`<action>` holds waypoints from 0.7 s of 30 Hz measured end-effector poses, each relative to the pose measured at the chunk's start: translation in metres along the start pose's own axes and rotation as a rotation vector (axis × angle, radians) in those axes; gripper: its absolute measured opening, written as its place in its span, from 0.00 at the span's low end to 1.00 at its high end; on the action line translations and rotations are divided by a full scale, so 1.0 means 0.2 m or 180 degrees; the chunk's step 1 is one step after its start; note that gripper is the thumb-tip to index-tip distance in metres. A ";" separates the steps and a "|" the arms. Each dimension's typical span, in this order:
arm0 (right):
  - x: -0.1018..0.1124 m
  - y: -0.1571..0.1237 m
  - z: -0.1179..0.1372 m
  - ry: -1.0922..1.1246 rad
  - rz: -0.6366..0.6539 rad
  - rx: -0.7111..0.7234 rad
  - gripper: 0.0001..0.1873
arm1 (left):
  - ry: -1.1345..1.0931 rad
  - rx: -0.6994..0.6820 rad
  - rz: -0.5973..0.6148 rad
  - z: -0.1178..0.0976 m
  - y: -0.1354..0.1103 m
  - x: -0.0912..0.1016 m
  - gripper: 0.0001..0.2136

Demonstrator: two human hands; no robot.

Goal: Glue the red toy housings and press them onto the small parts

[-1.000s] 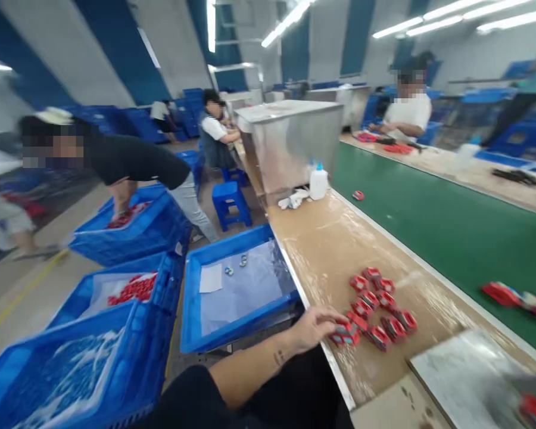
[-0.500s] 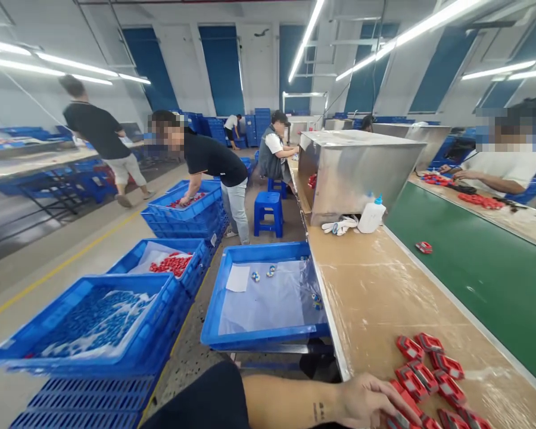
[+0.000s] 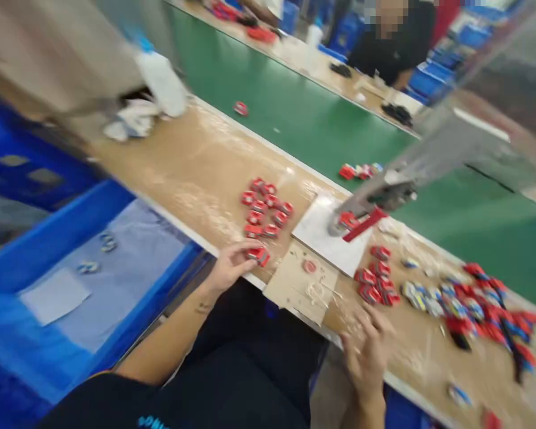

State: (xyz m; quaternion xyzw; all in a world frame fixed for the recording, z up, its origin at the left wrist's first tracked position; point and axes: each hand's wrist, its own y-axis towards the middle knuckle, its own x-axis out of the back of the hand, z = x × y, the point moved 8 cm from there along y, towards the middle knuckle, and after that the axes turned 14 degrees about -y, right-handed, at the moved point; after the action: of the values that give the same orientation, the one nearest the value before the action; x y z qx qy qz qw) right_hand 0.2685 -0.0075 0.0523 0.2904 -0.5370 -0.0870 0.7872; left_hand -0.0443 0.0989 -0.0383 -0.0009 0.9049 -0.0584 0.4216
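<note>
My left hand [image 3: 232, 265] pinches a small red and grey plastic piece, like a toy car body [image 3: 259, 256], at the near edge of the workbench [image 3: 205, 173]. Just beyond it lies a cluster of similar red pieces [image 3: 268, 205]. My right hand [image 3: 370, 342] hovers over the near edge, slightly blurred, fingers apart and nothing visible in them. Between the hands lies a cardboard sheet [image 3: 286, 280] with a small red round part [image 3: 309, 266] and pale string-like bits [image 3: 315, 292]. Another group of red pieces [image 3: 379, 277] sits beyond my right hand.
A metal press-like arm [image 3: 411, 161] stands over a white board [image 3: 326, 232]. Blue, white and red parts [image 3: 477, 310] pile up at right. A green belt [image 3: 295, 113] runs behind, with a person [image 3: 384, 47] across it. A blue crate [image 3: 111, 202] stands at left; a white bottle [image 3: 163, 83] behind.
The view has swung right and down to the bench. My left hand, earlier reaching into the red pieces, now holds one at the near edge. My right hand has come into view.
</note>
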 end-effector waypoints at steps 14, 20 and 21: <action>-0.12 0.13 0.07 0.0202 0.0377 -0.0113 0.05 | 0.1746 -0.0401 0.1354 0.16 -0.03 -0.32 0.15; -0.18 0.28 0.15 0.0028 0.0393 0.0388 0.03 | 0.2240 -0.0336 0.1943 0.18 -0.06 -0.37 0.14; -0.19 0.30 0.17 0.0017 0.0329 0.0441 0.03 | 0.2343 -0.0316 0.2073 0.19 -0.06 -0.38 0.13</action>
State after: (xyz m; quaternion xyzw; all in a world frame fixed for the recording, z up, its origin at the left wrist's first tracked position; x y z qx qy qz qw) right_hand 0.2127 0.0457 0.0631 0.3162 -0.5539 -0.0081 0.7701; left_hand 0.0333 0.0862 -0.0031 0.2826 0.9487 0.1231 0.0698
